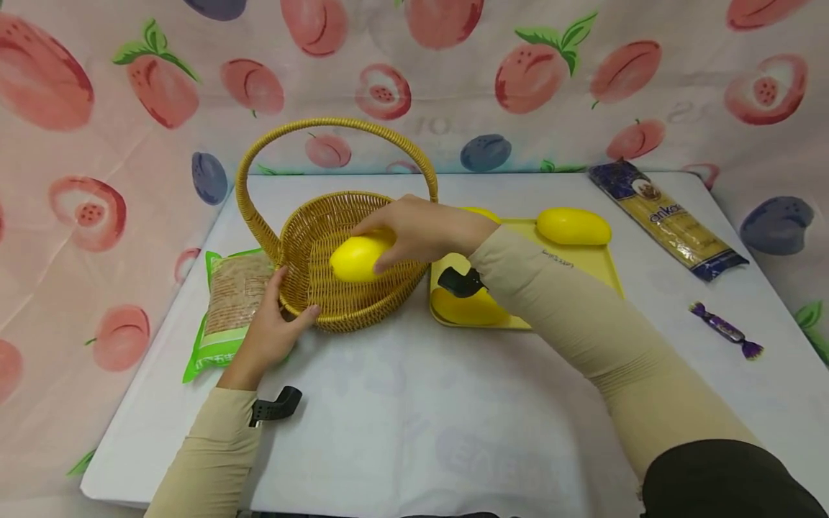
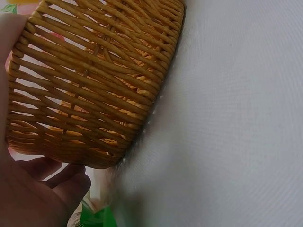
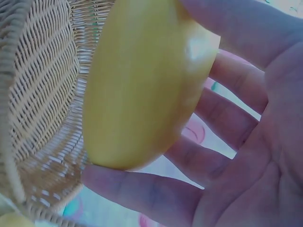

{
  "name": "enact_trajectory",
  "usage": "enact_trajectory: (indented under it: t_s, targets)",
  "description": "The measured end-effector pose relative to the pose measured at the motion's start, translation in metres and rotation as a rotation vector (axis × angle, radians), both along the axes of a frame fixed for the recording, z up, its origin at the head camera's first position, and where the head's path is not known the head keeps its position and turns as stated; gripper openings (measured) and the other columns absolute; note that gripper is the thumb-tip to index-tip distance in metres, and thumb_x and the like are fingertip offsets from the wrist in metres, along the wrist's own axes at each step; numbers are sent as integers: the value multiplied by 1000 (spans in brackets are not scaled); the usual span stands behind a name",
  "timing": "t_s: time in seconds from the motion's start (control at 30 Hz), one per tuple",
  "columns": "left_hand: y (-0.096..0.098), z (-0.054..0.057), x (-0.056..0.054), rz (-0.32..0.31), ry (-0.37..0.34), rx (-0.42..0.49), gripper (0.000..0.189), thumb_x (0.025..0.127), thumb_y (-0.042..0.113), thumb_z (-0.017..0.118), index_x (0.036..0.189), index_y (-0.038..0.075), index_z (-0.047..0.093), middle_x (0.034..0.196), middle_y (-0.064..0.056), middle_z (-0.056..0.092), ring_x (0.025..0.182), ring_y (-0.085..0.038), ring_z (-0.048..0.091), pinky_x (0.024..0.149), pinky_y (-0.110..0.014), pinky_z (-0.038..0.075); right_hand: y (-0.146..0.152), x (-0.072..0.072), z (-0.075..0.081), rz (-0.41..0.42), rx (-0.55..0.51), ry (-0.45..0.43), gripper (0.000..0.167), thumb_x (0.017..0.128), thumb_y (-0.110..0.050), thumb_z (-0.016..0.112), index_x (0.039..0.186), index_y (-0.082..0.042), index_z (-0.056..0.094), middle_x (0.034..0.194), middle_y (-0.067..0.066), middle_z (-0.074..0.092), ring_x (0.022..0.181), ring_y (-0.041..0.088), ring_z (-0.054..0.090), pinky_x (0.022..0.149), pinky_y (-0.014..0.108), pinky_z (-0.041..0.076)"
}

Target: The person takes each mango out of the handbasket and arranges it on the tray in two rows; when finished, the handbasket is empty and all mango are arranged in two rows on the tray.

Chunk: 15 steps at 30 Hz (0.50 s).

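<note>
My right hand point(image 1: 414, 229) holds a yellow mango point(image 1: 358, 260) over the inside of a wicker basket point(image 1: 343, 320) with a tall arched handle. In the right wrist view the thumb and fingers point(image 3: 156, 191) curl round the smooth mango point(image 3: 137, 90), with the woven basket wall point(image 3: 42, 85) beside it. My left hand point(image 1: 273, 331) grips the basket's near left rim. Its fingers point(image 2: 71, 187) lie against the outer weave in the left wrist view. More mangoes point(image 1: 573, 226) lie on a yellow tray point(image 1: 609, 270) to the right, partly hidden by my right arm.
A green-edged food packet point(image 1: 233, 288) lies left of the basket, partly beneath my left hand. At the far right are a long blue and gold noodle packet point(image 1: 670, 219) and a purple-wrapped candy point(image 1: 727, 331). A fruit-print cloth hangs behind the white table point(image 1: 401, 432).
</note>
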<state>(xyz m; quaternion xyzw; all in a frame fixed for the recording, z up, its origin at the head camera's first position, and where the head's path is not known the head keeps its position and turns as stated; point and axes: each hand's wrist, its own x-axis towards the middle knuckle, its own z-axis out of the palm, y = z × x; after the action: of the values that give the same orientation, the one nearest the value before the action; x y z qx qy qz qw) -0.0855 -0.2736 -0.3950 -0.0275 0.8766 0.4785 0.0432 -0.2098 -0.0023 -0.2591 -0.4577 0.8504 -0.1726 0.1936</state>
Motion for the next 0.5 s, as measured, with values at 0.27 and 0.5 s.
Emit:
enact_trajectory:
  t_s: [0.27,0.5]
  targets:
    - [-1,-1,-1,-2,13,-4,96,97,27,65,160,7,-4,159,-29,17,143,-43,26,114,-57,24,34,-1,-3,-24,9,8,55,91,-33,76,142,-25,58,137,-6,58,116,17,52,101,37,39]
    - [0,0,0,-2,3,-1,97,97,28,65,160,8,-5,158,-30,20,141,-43,30,113,-57,26,68,2,-5,-59,-26,3,53,88,-32,79,138,-24,62,132,-5,62,115,19,54,102,40,40]
